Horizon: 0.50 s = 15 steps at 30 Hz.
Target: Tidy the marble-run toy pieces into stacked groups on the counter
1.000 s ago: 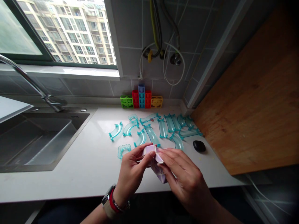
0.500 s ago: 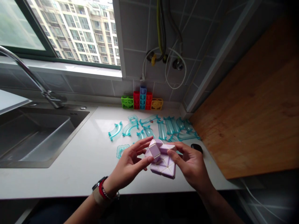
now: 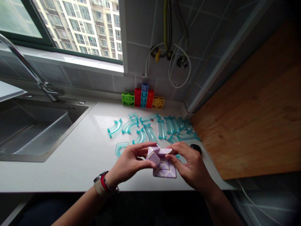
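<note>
A lilac folding snake puzzle (image 3: 164, 169), made of triangular segments with pale edges, is held between both hands above the front of the counter. My left hand (image 3: 131, 161) is closed on its left end, thumb in front and fingers behind a tilted block. With thumb and fingers, my right hand (image 3: 188, 160) pinches the upper right segment. The lower part of the puzzle hangs below as a flat, patterned panel. Some fingertips are hidden behind it. Just beyond the hands lie translucent teal track pieces (image 3: 162, 129).
Coloured blocks (image 3: 144, 97) stand against the tiled wall. At left is a steel sink (image 3: 44, 157) with a faucet (image 3: 50, 94). A wooden board (image 3: 254, 119) borders the right side, near a small black object (image 3: 196, 148). The white counter (image 3: 77, 169) ends in front of me.
The puzzle has turned slightly in my hands, its lower panel now more level. Both hands keep hold of it. The whole view has shifted a little.
</note>
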{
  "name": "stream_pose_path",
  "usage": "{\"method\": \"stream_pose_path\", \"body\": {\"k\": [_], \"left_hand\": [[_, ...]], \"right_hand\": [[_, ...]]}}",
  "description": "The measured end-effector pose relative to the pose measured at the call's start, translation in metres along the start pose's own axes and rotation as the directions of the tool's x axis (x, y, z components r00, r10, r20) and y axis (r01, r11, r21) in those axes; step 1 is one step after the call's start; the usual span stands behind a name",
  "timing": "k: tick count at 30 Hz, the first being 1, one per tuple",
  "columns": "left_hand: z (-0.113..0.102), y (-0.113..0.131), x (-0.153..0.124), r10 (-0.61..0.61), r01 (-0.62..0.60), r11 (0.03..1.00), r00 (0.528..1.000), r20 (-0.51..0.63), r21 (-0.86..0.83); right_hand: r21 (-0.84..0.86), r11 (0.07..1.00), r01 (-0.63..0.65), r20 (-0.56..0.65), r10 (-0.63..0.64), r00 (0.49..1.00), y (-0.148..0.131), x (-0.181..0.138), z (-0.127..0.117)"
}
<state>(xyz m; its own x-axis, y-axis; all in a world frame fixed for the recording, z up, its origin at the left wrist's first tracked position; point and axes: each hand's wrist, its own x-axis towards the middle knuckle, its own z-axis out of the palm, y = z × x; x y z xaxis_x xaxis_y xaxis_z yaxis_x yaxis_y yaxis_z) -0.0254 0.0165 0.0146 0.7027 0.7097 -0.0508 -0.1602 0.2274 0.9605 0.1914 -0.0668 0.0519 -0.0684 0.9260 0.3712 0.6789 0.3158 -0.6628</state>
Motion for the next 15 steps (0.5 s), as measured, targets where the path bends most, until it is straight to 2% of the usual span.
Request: {"method": "stream_pose_path", "body": {"k": [3, 8, 15], "left_hand": [[0.002, -0.004, 0.000, 0.013, -0.013, 1.000, 1.000, 0.000, -0.001], [0.003, -0.006, -0.001, 0.026, -0.027, 0.997, 1.000, 0.012, 0.072], [0.002, 0.003, -0.005, 0.081, -0.075, 0.975, 0.996, -0.023, 0.208]], "right_hand": [[-0.075, 0.994, 0.084, 0.019, -0.082, 0.996, -0.001, -0.003, -0.002], [-0.152, 0.965, 0.215, 0.163, -0.190, 0.968, -0.003, -0.008, -0.003], [-0.048, 0.945, 0.324, -0.065, -0.327, 0.943, -0.001, -0.009, 0.008]]}}
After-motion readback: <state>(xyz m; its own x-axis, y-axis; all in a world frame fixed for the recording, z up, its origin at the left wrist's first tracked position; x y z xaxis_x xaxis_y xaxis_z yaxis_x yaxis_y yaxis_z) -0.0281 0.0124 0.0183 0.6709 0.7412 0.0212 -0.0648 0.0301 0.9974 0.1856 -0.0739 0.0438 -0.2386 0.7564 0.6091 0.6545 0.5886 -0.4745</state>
